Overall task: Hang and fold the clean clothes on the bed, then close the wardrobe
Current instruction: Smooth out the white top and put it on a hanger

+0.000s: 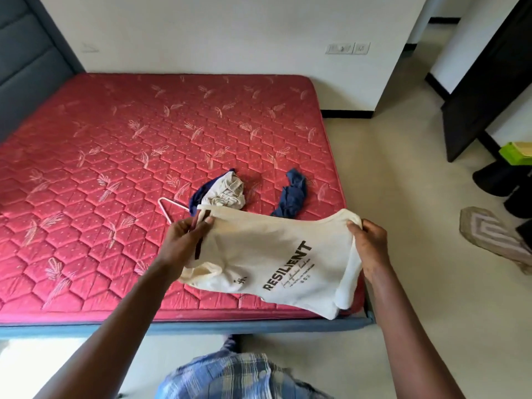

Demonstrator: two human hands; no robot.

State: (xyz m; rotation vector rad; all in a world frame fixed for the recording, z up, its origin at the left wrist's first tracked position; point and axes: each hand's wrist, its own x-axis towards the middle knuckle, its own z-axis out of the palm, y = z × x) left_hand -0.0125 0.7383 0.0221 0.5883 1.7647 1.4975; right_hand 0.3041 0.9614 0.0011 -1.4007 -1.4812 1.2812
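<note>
We are holding a cream T-shirt (276, 254) stretched over the near edge of the bed (115, 168), our left hand (184, 240) and right hand (370, 243) each pinching a side. Just beyond our left grip are lying a white hanger (169, 205) and crumpled clothes (223, 191); beyond the shirt, a navy garment (292, 197).

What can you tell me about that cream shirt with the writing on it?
The cream T-shirt looks like soft cotton, with RESILIENT printed in black above smaller lines and a small dark emblem near its neckline. It is held stretched sideways over the red mattress corner, the left hand and right hand each gripping an edge, its lower part sagging toward the mattress.
</note>
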